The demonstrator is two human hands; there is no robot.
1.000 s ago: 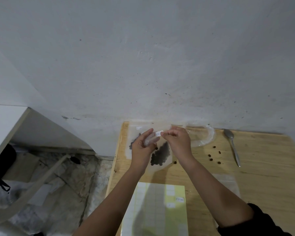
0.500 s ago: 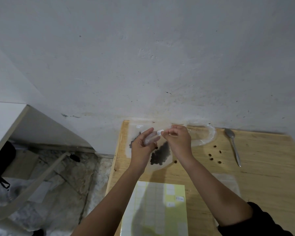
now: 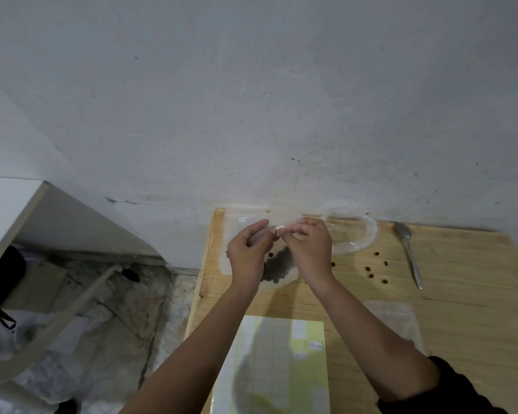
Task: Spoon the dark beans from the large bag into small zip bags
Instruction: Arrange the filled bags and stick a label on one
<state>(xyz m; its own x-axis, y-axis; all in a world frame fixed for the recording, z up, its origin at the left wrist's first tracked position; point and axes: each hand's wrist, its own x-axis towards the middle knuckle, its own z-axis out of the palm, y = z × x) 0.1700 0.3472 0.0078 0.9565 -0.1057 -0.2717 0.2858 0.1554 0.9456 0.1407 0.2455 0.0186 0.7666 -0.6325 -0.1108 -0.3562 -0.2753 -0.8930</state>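
**Small bag pinched above the beans**

Gripped at its top between left hand (image 3: 247, 252) and right hand (image 3: 310, 246), fingers curled: small zip bag (image 3: 259, 236), contents unclear. Directly beneath, flat on table (image 3: 461, 294): large bag (image 3: 237, 231) holding dark beans (image 3: 278, 268). Spoon (image 3: 408, 252) well right.

- Two arms show from the bottom edge of the head view, each ending in a bare hand: the left hand (image 3: 247, 253) and the right hand (image 3: 311, 246)
- The left forearm (image 3: 192, 348) is uncovered along all of its visible length
- The right forearm (image 3: 377, 333) is uncovered from the wrist up to a black sleeve (image 3: 464, 389)
- That sleeve is plain dark fabric, bunched near the elbow at the lower right corner; only this part of the garment is in view
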